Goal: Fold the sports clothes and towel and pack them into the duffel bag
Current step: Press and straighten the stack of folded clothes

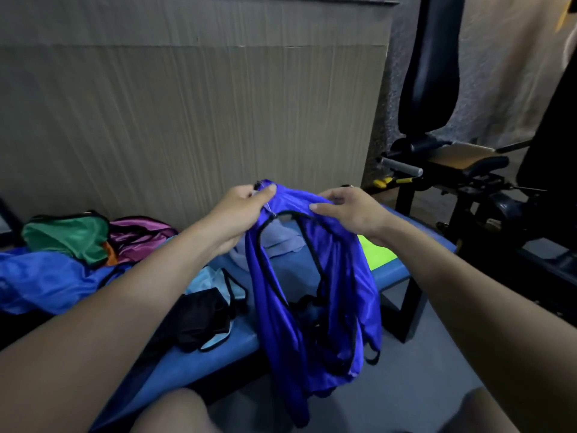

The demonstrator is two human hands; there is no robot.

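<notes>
A shiny blue sports vest (pixel 312 307) with black trim hangs in front of me over the edge of a blue bench (pixel 199 364). My left hand (pixel 240 214) pinches its top edge at one shoulder. My right hand (pixel 352 210) grips the other shoulder, fingers curled over the fabric. Behind the vest lies a pale blue-white towel (pixel 281 242). A light blue garment with black trim (pixel 215 282) and a black garment (pixel 199 320) lie on the bench under my left forearm. No duffel bag is in view.
At the left of the bench lie a green vest (pixel 71 239), a purple vest (pixel 140 235) and a crumpled blue cloth (pixel 37 279). A lime-green item (pixel 374 251) sits on the bench's right end. A black weight machine (pixel 452 170) stands at the right. Cardboard (pixel 187 120) covers the wall behind.
</notes>
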